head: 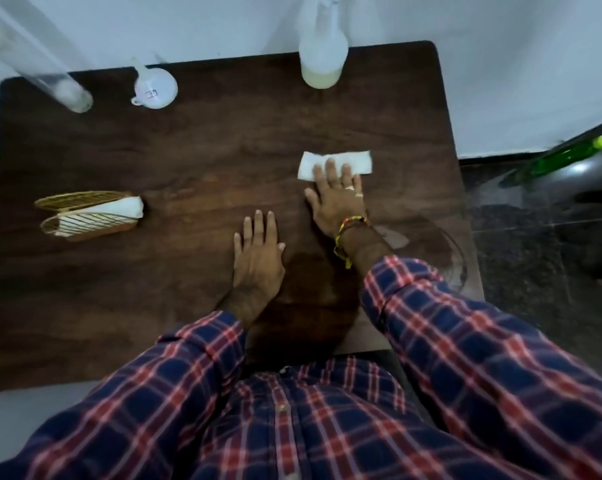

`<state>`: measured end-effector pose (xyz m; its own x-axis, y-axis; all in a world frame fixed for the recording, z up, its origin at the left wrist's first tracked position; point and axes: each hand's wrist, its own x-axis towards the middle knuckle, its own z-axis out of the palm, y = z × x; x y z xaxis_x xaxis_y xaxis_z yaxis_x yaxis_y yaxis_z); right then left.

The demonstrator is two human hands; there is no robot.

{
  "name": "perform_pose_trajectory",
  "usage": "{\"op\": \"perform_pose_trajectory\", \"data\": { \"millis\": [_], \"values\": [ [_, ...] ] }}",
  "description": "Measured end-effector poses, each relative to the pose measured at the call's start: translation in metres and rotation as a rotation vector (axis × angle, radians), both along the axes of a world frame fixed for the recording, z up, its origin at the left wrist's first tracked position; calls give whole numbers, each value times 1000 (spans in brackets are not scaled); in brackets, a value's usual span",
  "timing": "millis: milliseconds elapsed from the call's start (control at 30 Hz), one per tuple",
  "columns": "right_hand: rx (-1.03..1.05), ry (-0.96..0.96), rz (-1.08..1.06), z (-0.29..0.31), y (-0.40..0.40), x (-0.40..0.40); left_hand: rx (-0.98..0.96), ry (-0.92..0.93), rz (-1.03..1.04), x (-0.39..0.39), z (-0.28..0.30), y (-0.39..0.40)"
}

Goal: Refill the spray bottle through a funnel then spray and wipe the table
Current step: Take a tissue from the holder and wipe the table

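Note:
A dark wooden table (pixel 175 161) fills the view. My right hand (pixel 337 199) lies flat with its fingers pressed on a folded white paper napkin (pixel 358 161) at the table's right-centre. My left hand (pixel 258 254) rests flat on the wood, palm down, fingers apart, holding nothing. A white spray bottle (pixel 322 53) with pale liquid in its bottom stands upright at the far edge. A white funnel (pixel 154 88) lies on the table at the far left.
A clear tall bottle (pixel 50 77) stands at the far left corner. A gold wire napkin holder (pixel 88 216) with white napkins sits at the left. A green bottle (pixel 566 157) lies off the table to the right, above a dark floor. Wet streaks (pixel 448 251) show near the right edge.

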<state>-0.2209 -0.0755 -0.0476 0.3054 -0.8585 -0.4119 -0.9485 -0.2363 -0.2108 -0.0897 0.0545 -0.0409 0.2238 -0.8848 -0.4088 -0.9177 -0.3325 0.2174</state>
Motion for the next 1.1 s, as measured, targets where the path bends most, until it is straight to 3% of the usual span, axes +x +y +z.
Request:
{"op": "perform_pose_trajectory", "data": {
  "millis": [100,267,467,733,933,1033,1100],
  "values": [
    [-26,-1,96,-4,50,-3,-6,0,-18,2,3,2],
    [-74,110,-282,-11,70,-58,24,-3,-66,11,3,11],
    [-48,122,-171,-2,112,-47,66,-2,-157,0,3,28],
    [54,111,-354,6,164,-17,66,-16,-312,9,2,59],
    [41,86,-220,23,193,11,12,-8,-275,30,8,76],
    [-131,61,-432,31,173,-20,14,-30,-247,49,8,85],
    [-139,26,-647,34,160,-43,30,-30,-223,60,8,92]
  ]
}}
